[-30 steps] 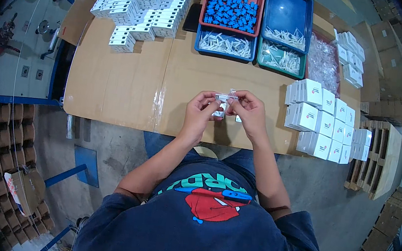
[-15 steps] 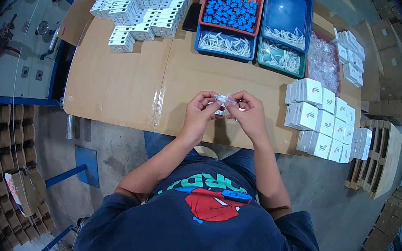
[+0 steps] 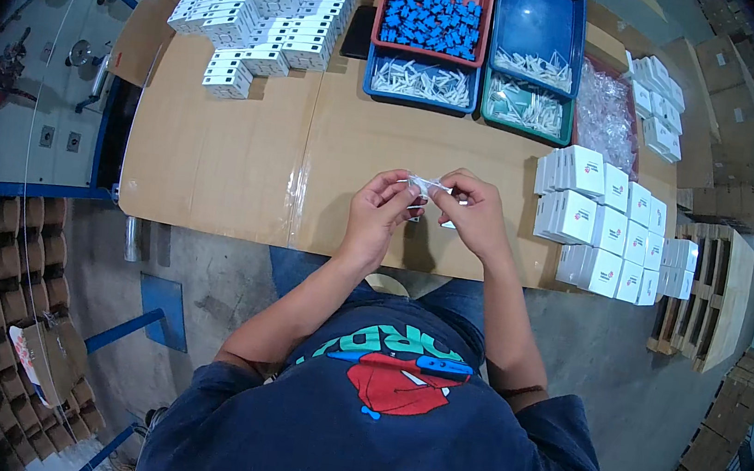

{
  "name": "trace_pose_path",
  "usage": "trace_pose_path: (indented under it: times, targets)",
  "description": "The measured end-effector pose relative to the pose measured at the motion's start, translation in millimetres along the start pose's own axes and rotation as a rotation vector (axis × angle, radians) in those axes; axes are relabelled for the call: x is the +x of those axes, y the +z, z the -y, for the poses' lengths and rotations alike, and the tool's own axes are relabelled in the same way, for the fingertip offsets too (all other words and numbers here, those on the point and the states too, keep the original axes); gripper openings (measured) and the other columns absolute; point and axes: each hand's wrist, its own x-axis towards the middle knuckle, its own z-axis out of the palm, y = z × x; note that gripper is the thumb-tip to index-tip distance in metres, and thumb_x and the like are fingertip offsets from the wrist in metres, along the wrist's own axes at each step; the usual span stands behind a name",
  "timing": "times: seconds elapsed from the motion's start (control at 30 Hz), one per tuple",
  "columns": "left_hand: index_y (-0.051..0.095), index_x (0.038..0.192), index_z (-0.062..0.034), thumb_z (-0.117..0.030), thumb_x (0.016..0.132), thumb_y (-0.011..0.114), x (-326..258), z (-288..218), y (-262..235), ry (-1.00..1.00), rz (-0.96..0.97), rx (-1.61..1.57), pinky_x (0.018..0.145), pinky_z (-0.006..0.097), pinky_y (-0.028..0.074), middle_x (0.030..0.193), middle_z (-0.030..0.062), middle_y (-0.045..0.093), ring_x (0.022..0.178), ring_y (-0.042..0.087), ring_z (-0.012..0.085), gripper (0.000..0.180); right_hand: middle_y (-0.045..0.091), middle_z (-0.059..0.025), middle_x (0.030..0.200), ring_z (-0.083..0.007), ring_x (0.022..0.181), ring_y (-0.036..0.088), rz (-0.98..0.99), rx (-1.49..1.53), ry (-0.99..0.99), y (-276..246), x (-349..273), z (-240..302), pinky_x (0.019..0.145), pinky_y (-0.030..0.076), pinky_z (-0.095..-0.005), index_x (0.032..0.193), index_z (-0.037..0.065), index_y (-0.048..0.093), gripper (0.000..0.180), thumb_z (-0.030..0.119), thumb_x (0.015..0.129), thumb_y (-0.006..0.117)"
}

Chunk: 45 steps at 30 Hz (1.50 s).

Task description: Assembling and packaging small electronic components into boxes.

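Both hands work together above the cardboard-covered table near its front edge. Between their fingertips is a small clear plastic bag [image 3: 423, 185] with something white in or against it. My left hand [image 3: 375, 212] pinches the bag's left side between thumb and fingers. My right hand [image 3: 479, 217] grips its right side, fingers closed and curled. Just under the right fingers shows part of a small white piece [image 3: 451, 223]; whether it lies on the table or is held, I cannot tell. The fingers hide much of the bag.
White boxes stand stacked at the far left [image 3: 264, 4] and near right [image 3: 597, 219]. At the back are a red tray [image 3: 388, 37] of blue parts, a blue tray [image 3: 371, 86] and a green tray [image 3: 501, 124] of white parts, and a heap of clear bags [image 3: 606, 117].
My right hand has shifted slightly right, its fingers more curled. The bag now looks drawn out narrower between the hands, and more of the white piece below shows.
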Motion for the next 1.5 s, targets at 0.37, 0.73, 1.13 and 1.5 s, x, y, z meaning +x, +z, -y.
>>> trace_pose_path:
  times: [0.37,0.73,1.13,1.5]
  targets:
    - [0.058,0.129,0.0012,0.001,0.094,0.068,1.3,1.6,0.8,0.047,0.064,0.061,0.092,0.030,0.056,0.117,0.0100,0.067,0.105,0.067,0.0153,0.036,0.069,-0.0014,0.082,-0.0035,0.065,0.061,-0.009,0.056,0.161,-2.8,1.7,-2.4,0.054,0.050,-0.0205,0.102,-0.001,0.068,0.015,0.007,0.091,0.075]
    - [0.058,0.130,0.0008,0.000,0.095,0.068,5.9,2.8,-2.7,0.000,0.053,0.088,0.089,0.029,0.055,0.119,0.0090,0.067,0.102,0.066,0.0145,0.036,0.070,-0.0032,0.094,-0.0064,0.079,0.066,0.093,0.196,0.211,-7.3,0.3,10.6,0.057,0.055,-0.0225,0.111,0.000,0.067,0.020,0.006,0.093,0.072]
    - [0.062,0.125,-0.0022,-0.007,0.099,0.064,2.3,-7.0,-0.7,-0.058,0.058,0.046,0.086,0.032,0.055,0.113,0.0066,0.067,0.101,0.066,0.0137,0.026,0.069,-0.0004,0.093,-0.0053,0.079,0.065,0.074,0.143,0.153,-8.0,1.1,1.4,0.056,0.055,-0.0211,0.109,0.001,0.069,0.016,0.011,0.096,0.071]
    - [0.066,0.117,-0.0027,-0.017,0.100,0.067,3.6,-12.6,-0.3,-0.095,0.042,0.087,0.084,0.034,0.059,0.107,0.0075,0.070,0.096,0.070,0.0168,0.022,0.070,-0.0011,0.090,-0.0041,0.074,0.063,-0.021,0.152,0.136,-9.5,2.3,0.7,0.055,0.051,-0.0206,0.107,0.001,0.070,0.017,0.012,0.094,0.073]
